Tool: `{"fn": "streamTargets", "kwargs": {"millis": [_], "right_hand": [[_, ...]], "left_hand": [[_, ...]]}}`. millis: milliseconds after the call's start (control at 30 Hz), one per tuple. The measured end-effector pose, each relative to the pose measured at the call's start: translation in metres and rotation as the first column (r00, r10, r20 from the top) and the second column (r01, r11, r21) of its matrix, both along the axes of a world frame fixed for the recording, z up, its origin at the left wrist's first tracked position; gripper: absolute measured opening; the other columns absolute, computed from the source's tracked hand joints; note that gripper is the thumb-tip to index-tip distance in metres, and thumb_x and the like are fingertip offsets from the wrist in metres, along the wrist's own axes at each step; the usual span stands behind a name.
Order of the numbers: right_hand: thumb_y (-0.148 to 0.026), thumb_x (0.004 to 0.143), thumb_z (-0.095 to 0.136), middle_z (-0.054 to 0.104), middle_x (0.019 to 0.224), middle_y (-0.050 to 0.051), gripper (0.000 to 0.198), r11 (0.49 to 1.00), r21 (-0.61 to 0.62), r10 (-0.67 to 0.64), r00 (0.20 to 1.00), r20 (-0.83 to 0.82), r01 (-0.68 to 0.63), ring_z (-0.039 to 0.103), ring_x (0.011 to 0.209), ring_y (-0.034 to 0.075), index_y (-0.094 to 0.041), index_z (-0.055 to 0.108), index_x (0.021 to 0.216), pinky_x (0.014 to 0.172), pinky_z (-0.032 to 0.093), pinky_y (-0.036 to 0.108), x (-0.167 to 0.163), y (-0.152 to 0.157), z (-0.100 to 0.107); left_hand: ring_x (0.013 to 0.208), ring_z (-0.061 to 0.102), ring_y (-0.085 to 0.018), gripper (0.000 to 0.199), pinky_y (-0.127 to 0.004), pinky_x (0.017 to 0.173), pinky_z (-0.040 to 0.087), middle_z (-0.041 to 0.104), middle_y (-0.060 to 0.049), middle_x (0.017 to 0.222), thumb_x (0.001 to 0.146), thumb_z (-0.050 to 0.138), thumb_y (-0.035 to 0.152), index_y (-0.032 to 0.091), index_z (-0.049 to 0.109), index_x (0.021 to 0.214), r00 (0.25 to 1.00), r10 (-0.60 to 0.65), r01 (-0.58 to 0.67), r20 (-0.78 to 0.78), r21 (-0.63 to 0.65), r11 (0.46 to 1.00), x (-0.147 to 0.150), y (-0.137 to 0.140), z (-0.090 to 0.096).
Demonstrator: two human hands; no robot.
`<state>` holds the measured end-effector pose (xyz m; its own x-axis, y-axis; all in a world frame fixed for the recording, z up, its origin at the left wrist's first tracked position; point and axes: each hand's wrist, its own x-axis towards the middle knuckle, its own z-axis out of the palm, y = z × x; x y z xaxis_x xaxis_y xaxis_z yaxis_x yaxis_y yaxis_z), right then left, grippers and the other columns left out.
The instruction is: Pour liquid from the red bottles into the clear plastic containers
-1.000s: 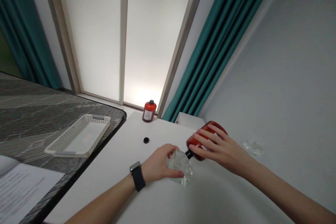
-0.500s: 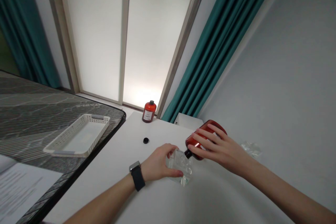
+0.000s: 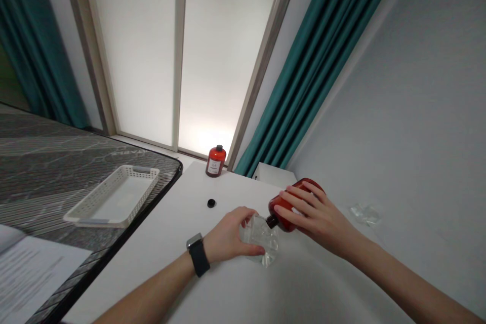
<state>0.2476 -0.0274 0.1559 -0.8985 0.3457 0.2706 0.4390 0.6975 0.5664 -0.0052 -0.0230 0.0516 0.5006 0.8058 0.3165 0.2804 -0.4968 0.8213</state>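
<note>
A clear plastic bag [image 3: 261, 237] is gripped along its left side by my left hand [image 3: 231, 235], thumb in front and fingers behind. My right hand [image 3: 315, 212] is wrapped round a reddish-brown bottle [image 3: 281, 212], which lies tilted with its dark uncapped neck pointing down-left at the bag's opening. Whether liquid is flowing cannot be made out. A small black cap [image 3: 211, 203] rests on the white table [image 3: 228, 288] beyond my left hand. Farther back stands a second reddish bottle [image 3: 215, 161], upright, capped and with a white label.
On the dark patterned surface [image 3: 56, 162] at left sit a white perforated basket [image 3: 114, 197] and printed paper [image 3: 41, 278]. Another crumpled clear plastic piece [image 3: 365, 213] lies right of my right hand. A white box [image 3: 275, 174] stands by the curtain [image 3: 288, 86].
The bottle's raised base has dipped slightly, and my right hand has shifted a little with it. My left hand and the bag stay almost still.
</note>
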Motion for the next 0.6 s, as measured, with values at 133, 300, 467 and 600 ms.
{"fn": "streamTargets", "kwargs": {"millis": [133,300,467,600], "right_hand": [[-0.013,0.093,0.054,0.063,0.129,0.007,0.038,0.999,-0.048,-0.027,0.999,-0.036,0.026,0.054,0.122,0.027,-0.027,0.056,0.129,0.105,0.036,0.053,0.004,0.003,-0.01],[-0.016,0.09,0.057,0.065,0.127,0.01,0.038,0.996,-0.092,-0.027,0.996,-0.091,0.019,0.055,0.118,0.029,-0.023,0.056,0.127,0.103,0.037,0.054,0.004,0.003,-0.015],[-0.012,0.084,0.058,0.062,0.13,0.013,0.05,0.98,-0.193,-0.091,0.97,-0.225,0.048,0.054,0.121,0.029,-0.021,0.05,0.132,0.102,0.039,0.054,0.006,0.001,-0.02],[-0.011,0.081,0.06,0.061,0.131,0.013,0.055,0.973,-0.224,-0.106,0.968,-0.228,0.054,0.054,0.121,0.028,-0.022,0.049,0.134,0.102,0.039,0.054,0.006,0.001,-0.021]], "left_hand": [[0.086,0.056,-0.021,0.061,-0.033,0.078,0.046,0.062,-0.004,0.1,0.061,0.087,0.037,0.018,0.059,0.111,1.0,0.006,-0.006,-0.008,-0.003,1.0,0.001,0.002,-0.003],[0.087,0.056,-0.022,0.063,-0.034,0.08,0.047,0.062,-0.004,0.101,0.06,0.087,0.037,0.019,0.058,0.113,1.0,0.006,-0.006,-0.017,-0.004,1.0,0.001,0.003,-0.004],[0.085,0.055,-0.021,0.061,-0.033,0.079,0.046,0.062,-0.004,0.099,0.06,0.088,0.033,0.018,0.059,0.112,1.0,0.006,-0.006,0.007,-0.006,1.0,0.001,0.002,-0.003],[0.085,0.055,-0.021,0.061,-0.034,0.079,0.045,0.061,-0.004,0.098,0.06,0.088,0.031,0.018,0.059,0.112,1.0,0.014,-0.014,0.021,-0.009,1.0,0.001,0.002,-0.004]]}}
